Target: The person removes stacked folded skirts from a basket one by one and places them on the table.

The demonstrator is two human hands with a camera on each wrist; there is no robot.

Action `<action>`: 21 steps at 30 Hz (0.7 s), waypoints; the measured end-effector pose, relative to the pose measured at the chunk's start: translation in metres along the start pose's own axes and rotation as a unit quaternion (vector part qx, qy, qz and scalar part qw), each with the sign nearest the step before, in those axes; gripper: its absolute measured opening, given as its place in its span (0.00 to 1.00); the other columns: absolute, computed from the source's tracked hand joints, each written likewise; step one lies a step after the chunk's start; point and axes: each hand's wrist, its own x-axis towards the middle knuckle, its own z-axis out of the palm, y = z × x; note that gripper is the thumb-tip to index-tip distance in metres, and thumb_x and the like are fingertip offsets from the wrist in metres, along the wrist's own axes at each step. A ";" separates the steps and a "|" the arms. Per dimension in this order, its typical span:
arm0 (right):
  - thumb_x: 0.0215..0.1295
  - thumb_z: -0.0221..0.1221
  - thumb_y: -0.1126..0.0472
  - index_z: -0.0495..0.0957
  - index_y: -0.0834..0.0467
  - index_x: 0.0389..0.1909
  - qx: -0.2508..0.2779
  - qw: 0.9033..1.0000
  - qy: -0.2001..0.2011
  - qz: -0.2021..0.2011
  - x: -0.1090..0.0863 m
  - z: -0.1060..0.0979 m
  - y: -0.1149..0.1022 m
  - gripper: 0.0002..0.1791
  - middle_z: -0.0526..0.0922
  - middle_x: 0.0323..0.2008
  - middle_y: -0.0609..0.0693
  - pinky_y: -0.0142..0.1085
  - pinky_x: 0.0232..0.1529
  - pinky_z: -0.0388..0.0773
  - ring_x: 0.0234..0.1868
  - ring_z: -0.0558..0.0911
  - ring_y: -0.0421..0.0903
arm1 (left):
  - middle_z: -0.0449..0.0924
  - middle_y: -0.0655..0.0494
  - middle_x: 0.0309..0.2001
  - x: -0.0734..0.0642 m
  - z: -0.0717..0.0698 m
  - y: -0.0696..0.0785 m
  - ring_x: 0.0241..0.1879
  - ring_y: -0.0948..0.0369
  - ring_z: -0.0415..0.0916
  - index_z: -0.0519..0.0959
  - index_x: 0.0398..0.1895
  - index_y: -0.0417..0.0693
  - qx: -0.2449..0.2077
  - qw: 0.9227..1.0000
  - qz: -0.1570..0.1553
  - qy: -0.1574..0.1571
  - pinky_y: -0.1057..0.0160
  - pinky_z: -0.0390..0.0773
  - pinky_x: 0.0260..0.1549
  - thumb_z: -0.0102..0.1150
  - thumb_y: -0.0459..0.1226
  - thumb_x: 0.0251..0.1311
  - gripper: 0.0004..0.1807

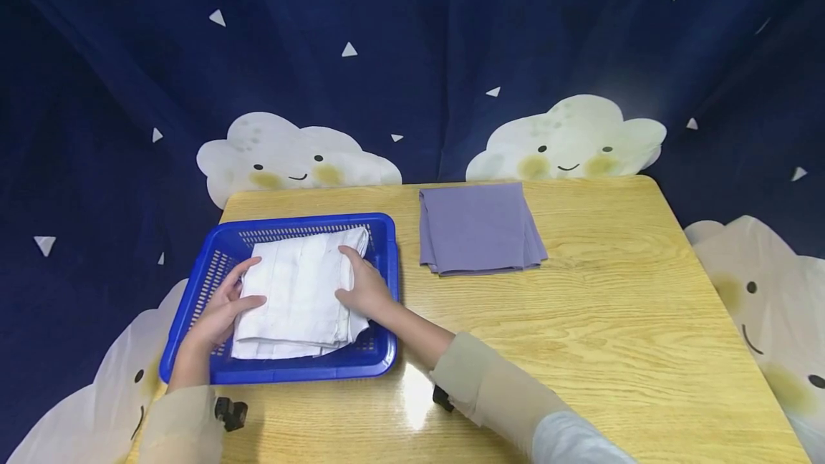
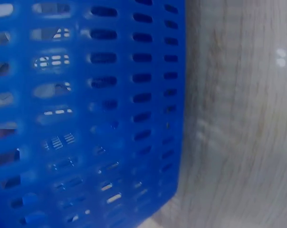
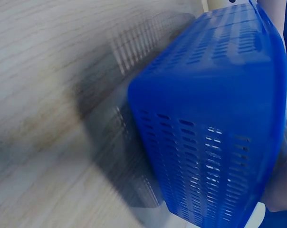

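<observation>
Cloth (image 1: 293,299), white and folded in layers, is lying inside the blue plastic basket (image 1: 277,371), probably feeling light, soft and floppy, its side edges offering the surest hold. My left hand (image 1: 222,311) is gripping its left edge, my right hand (image 1: 369,290) its right; both thumbs (image 1: 251,303) are resting on top, wrists slanting inward.

Tabletop (image 1: 612,321) is light yellowish wood with plenty of grain, plus a patch of glare on the near side of the right hand (image 1: 364,291). Blue basket (image 1: 303,372) with slotted sides sits right on it, under that one and the left hand (image 1: 219,312). Also got a folded purple cloth (image 1: 477,228) lying flat, right of the right hand and a bit farther back.
</observation>
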 end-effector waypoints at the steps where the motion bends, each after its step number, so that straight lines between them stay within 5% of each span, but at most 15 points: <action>1: 0.48 0.62 0.67 0.58 0.52 0.66 0.000 1.000 -0.001 -0.002 0.000 -0.002 0.000 0.42 0.71 0.58 0.59 0.45 0.53 0.71 0.56 0.72 0.55 | 0.72 0.64 0.46 0.000 0.001 0.001 0.38 0.64 0.77 0.51 0.69 0.56 -0.003 1.000 0.001 0.002 0.61 0.80 0.31 0.51 0.24 0.57 0.38; 21: 0.49 0.61 0.66 0.57 0.53 0.66 0.009 0.999 -0.008 -0.032 0.000 -0.037 0.001 0.41 0.67 0.62 0.57 0.44 0.59 0.65 0.60 0.68 0.54 | 0.72 0.60 0.45 0.006 0.025 0.022 0.36 0.63 0.79 0.54 0.67 0.56 -0.032 0.999 0.026 0.013 0.60 0.81 0.29 0.50 0.22 0.56 0.37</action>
